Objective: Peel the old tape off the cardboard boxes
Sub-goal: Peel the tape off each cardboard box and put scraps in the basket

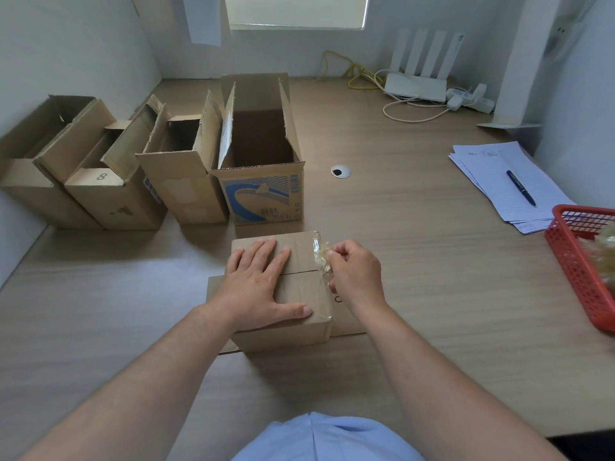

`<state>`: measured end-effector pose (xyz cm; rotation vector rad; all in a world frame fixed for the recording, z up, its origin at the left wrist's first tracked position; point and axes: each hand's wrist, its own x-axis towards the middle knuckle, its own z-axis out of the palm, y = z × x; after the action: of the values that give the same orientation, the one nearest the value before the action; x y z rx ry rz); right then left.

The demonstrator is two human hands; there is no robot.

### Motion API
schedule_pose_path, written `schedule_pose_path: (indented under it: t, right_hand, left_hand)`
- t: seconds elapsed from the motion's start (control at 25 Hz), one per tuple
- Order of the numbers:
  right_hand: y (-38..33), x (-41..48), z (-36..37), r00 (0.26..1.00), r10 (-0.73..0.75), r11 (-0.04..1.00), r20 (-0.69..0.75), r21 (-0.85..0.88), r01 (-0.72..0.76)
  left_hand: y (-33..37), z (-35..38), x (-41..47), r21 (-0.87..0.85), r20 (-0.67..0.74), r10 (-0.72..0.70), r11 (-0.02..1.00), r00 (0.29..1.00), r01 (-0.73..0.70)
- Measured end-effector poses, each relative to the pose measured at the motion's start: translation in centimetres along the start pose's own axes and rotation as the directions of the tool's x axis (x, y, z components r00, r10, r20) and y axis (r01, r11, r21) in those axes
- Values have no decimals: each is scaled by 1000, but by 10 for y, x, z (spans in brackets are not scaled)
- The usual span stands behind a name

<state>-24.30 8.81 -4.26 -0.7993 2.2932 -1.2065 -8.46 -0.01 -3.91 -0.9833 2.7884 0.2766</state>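
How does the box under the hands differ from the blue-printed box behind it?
The near box is shut, with the left hand flat on it and the right hand pinching tape at its edge; the blue-printed box stands open, untouched. The near box is plain and lower than the blue-printed box. Both are cardboard.

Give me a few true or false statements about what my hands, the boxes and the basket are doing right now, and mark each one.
1. The left hand lies flat on top of the closed box. True.
2. The right hand holds the pen. False: it pinches the tape at the box's right edge; the pen lies on the papers.
3. The red basket stands left of the closed box. False: it stands to the right of it.
4. The row of boxes behind it has open flaps. True.
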Motion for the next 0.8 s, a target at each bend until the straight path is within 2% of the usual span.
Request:
schedule_pose_path:
  t: [0.08, 0.24, 0.32, 0.48, 0.56, 0.8]
  right_hand:
    - [-3, 4, -1, 1000, -15, 998, -17, -68, 14]
    - [-9, 15, 5, 992, -124, 913, -38, -397, 99]
    - [-16, 35, 1, 994, -109, 907, -29, -411, 88]
    - [-35, 70, -3, 978, -60, 919, 198, -371, 132]
    - [-42, 73, 3, 962, -60, 915, 266, -370, 159]
    - [-49, 75, 14, 943, -54, 854, 327, -474, 213]
  left_hand:
    - [-1, 0, 0, -21, 20, 4, 1000, 1000, -4]
    - [2, 4, -3, -36, -16, 1, 999, 1000, -2]
    - [3, 7, -5, -43, -18, 2, 999, 1000, -3]
    - [1, 9, -4, -51, -16, -5, 999, 1000, 4]
    - [1, 9, -3, -46, -14, -7, 999, 1000, 6]
    - [1, 10, -3, -45, -8, -10, 999, 1000, 10]
